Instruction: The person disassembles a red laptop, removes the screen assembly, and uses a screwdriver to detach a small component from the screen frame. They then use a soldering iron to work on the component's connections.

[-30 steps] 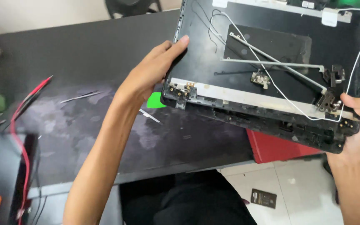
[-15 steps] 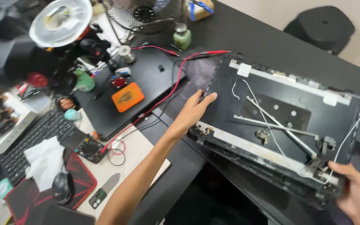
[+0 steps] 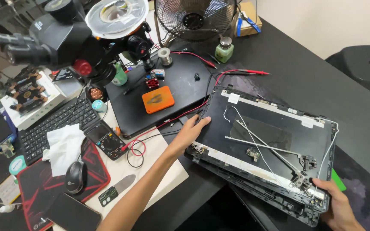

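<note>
An opened black laptop lid shell [image 3: 275, 141] lies tilted over the dark desk, inside face up, with metal hinges, thin white cables and a grey foil strip along its near edge. My left hand [image 3: 190, 131] grips its left edge near a hinge. My right hand [image 3: 337, 205] holds its lower right corner. A second black frame part [image 3: 253, 188] sits just beneath the shell.
A stereo microscope [image 3: 61, 40] with ring light stands at the left rear, a desk fan [image 3: 195, 19] behind. An orange pad [image 3: 158, 99] lies on a black mat with red probe leads [image 3: 236, 72]. Multimeter [image 3: 106, 139], keyboard [image 3: 52, 128], mouse [image 3: 75, 176], green bottle [image 3: 224, 49] crowd the left.
The view has swung left and back, bringing the cluttered bench into sight. Both hands keep their grip on the lid shell, which now sits lower and to the right.
</note>
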